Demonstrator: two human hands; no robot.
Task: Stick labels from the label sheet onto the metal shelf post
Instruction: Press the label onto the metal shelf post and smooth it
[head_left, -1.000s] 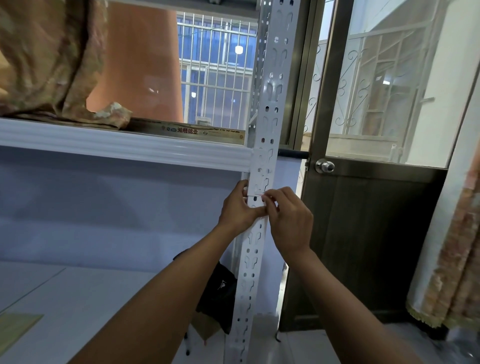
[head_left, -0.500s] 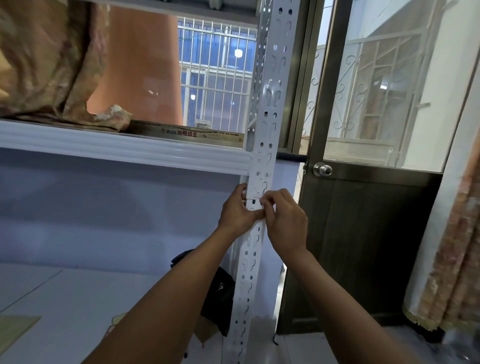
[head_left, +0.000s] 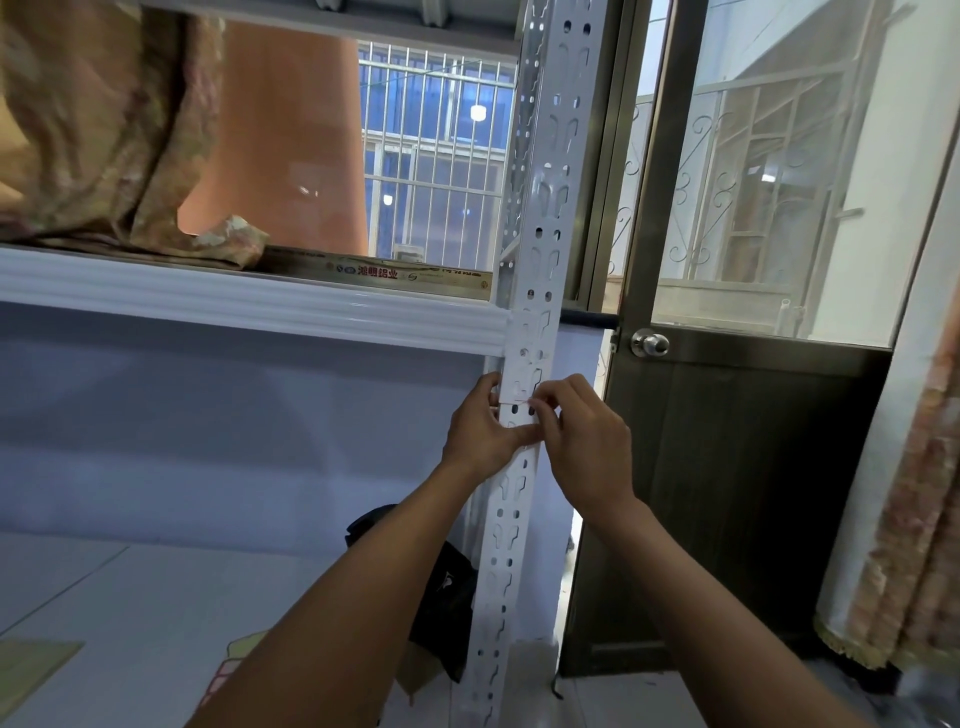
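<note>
A white perforated metal shelf post (head_left: 540, 218) runs from top to bottom through the middle of the view. A white label (head_left: 525, 364) lies on its face just below the shelf edge, with a thin red line along its lower edge. My left hand (head_left: 480, 428) grips the post from the left, its thumb across the front. My right hand (head_left: 582, 441) is at the post's right side, and its fingertips pinch the label's lower right corner against the metal. No label sheet is in view.
A white shelf edge (head_left: 249, 301) meets the post from the left, with patterned cloth (head_left: 104, 130) on the shelf. A dark door (head_left: 727, 467) with a round knob (head_left: 649, 344) stands right of the post. A black bag (head_left: 441, 587) lies on the floor behind the post.
Both hands stay at the same spot on the post. The right fingertips have shifted slightly along the label's lower edge, and the view has tilted down a little.
</note>
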